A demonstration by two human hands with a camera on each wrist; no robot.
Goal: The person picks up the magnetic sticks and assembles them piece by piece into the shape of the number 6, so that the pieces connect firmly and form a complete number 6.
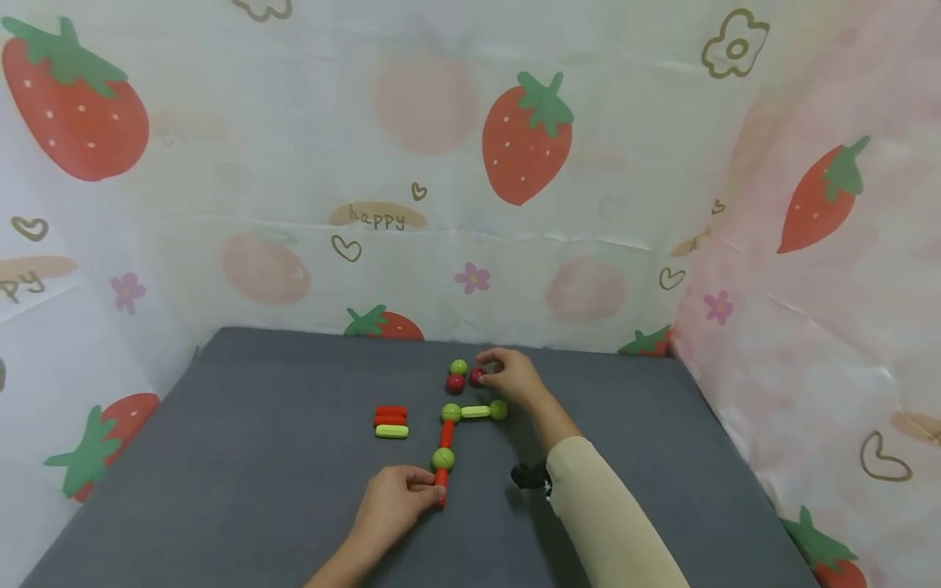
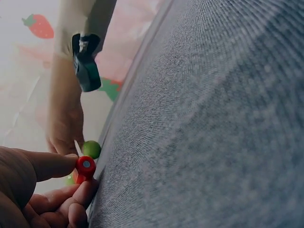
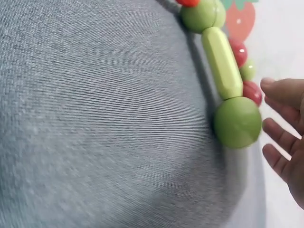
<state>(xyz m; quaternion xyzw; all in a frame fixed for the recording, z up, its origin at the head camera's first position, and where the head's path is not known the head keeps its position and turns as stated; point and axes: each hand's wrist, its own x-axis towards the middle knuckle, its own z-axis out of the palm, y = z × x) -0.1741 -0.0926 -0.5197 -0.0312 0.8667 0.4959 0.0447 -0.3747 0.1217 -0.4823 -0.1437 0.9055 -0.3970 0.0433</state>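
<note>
While your left hand (image 1: 397, 500) is pinching the red stick (image 1: 442, 480) nearest you, its long axis pointing away, your right hand (image 1: 516, 380) is holding its fingers spread just beside a red ball (image 1: 475, 376), which is lying beyond the rightmost green ball (image 1: 498, 410).

Strawberry-printed pale sheeting (image 1: 294, 122) borders a grey tabletop (image 1: 243, 490) on three sides.

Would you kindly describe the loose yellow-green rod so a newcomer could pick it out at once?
On the grey table, find the joined chain of balls and rods near the middle. Left of it, beside two loose red rods, lies the yellow-green rod: lowest of the three in the head view, and the only one not red.
</note>
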